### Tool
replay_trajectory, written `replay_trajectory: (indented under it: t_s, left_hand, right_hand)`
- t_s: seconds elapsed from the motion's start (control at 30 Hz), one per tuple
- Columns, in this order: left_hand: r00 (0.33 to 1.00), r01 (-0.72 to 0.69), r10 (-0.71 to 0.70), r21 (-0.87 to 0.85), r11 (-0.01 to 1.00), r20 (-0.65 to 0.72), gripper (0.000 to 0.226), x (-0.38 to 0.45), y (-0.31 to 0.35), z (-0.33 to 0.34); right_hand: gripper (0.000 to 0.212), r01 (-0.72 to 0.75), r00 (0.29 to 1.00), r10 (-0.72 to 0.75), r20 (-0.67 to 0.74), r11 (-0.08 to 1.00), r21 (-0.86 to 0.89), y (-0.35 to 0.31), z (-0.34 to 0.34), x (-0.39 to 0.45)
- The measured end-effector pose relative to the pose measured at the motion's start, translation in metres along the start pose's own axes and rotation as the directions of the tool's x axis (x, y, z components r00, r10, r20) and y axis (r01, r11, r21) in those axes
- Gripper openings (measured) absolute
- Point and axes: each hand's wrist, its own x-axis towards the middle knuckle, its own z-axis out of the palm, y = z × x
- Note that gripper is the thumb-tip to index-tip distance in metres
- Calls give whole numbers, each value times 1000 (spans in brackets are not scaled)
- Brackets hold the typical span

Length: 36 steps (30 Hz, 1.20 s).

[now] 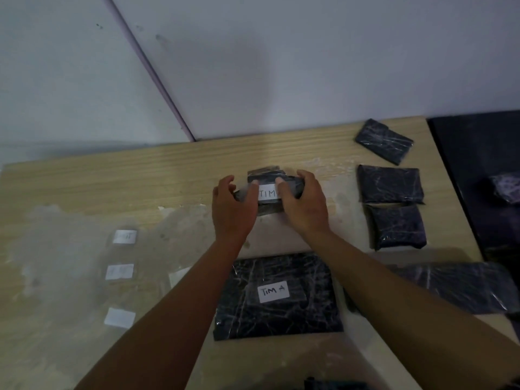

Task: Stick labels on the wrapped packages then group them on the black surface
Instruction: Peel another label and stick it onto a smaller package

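A small dark wrapped package (267,180) sits mid-table between both hands, with a white label (268,192) reading "TIM" on its top. My left hand (232,205) grips its left side, thumb by the label's left edge. My right hand (302,204) grips its right side, thumb pressing the label's right end. A larger wrapped package (277,316) bearing a "TIM A" label (273,291) lies nearer to me. Several unlabelled wrapped packages (389,184) lie at the right. The black surface (478,153) borders the table's right edge and holds one package (508,188).
Three white labels (124,237) lie on a clear plastic sheet (70,249) at the table's left. Another wrapped package (464,287) lies under my right forearm. A wall stands right behind the wooden table (140,178).
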Motion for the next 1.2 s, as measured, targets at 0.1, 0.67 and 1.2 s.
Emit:
replay_trajectory:
  t_s: [0.1, 0.67, 1.2]
  left_hand:
    - [972, 227, -234, -178, 958, -22, 67, -5, 5, 12]
    - [924, 324, -378, -411, 852, -54, 25, 1, 7, 29]
    - [870, 419, -489, -430, 799, -60, 26, 6, 17, 30]
  right_hand:
    - [60, -121, 989, 126, -82, 990, 69, -8, 14, -4]
    - [25, -100, 986, 119, -113, 981, 166, 3, 18, -1]
    - [31, -133, 980, 152, -126, 980, 145, 0, 27, -2]
